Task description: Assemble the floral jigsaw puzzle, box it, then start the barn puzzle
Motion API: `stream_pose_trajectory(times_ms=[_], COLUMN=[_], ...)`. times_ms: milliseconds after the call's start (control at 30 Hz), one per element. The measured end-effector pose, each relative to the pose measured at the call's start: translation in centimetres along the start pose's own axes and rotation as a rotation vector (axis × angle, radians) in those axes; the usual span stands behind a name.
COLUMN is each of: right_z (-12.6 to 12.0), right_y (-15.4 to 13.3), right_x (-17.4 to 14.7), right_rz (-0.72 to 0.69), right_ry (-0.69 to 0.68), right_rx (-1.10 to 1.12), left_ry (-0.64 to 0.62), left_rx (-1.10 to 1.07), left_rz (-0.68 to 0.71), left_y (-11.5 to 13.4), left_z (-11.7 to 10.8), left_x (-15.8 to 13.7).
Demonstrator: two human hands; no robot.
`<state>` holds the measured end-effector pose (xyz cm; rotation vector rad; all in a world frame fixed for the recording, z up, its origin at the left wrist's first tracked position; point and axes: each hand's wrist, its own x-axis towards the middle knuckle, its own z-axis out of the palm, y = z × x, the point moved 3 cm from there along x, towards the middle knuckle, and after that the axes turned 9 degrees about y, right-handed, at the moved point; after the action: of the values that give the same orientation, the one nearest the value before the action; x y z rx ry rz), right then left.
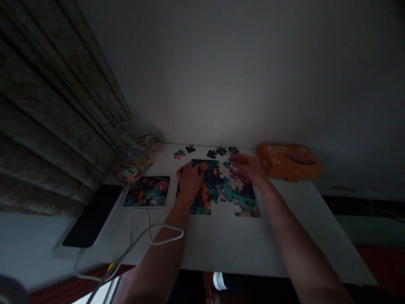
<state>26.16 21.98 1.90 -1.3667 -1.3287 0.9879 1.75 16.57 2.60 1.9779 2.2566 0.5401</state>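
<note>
A partly assembled jigsaw puzzle [205, 192] lies on the white table, with gaps on its right side and along its lower edge. My left hand [190, 177] rests flat on the upper left of the puzzle, fingers spread. At the upper right, my right hand [248, 166] has its thumb and fingers closed around a puzzle piece [227, 164], partly hidden by the fingertips. Loose dark pieces [211, 154] lie just behind the puzzle. Two more loose pieces, one of them a pink and teal piece [179, 154], sit farther left.
A picture card [147, 191] lies left of the puzzle, beside a dark phone [93, 216]. A white cable [148, 230] loops over the table's front left. An orange box [289, 161] stands at the back right. Crumpled colourful packaging [133, 166] sits by the curtain [57, 105].
</note>
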Motion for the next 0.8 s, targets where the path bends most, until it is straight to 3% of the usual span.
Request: stream_pose_trajectory(times_ms=[133,233,367,500,667,733,800], right_z=[-3.6,-3.8,-2.7,-1.6,-0.9,-1.0,-1.5], right_y=[2.3,2.8,1.9,1.2,1.1,1.2,1.3], right_x=[-2.5,-3.3,-3.9,-4.7,-5.3,-5.2,-4.8], right_rz=[0.132,0.165,0.16,0.152,0.181,0.174,0.114], right_ry=[0.045,0.028,-0.085,-0.218,-0.386,-0.398,-0.308], right_rx=[0.136,0.152,0.055,0.016,-0.011,-0.039,-0.098], left_ry=[-0.003,0.057,0.084,-0.118,-0.396,-0.448,-0.513], left_rx=[-0.015,-0.073,-0.392,-0.683,-0.813,-0.803,-0.745], left_rz=[-0.02,-0.02,0.13,0.233,0.234,0.194,0.197], left_y=[0.1,0.4,2.3,4.9,6.2,5.9,5.5], left_z=[-0.2,-0.5,-0.8,-0.1,1.0,1.2,1.1], left_x=[0.1,0.3,0.1,-1.5,-2.7,-2.7,-2.8])
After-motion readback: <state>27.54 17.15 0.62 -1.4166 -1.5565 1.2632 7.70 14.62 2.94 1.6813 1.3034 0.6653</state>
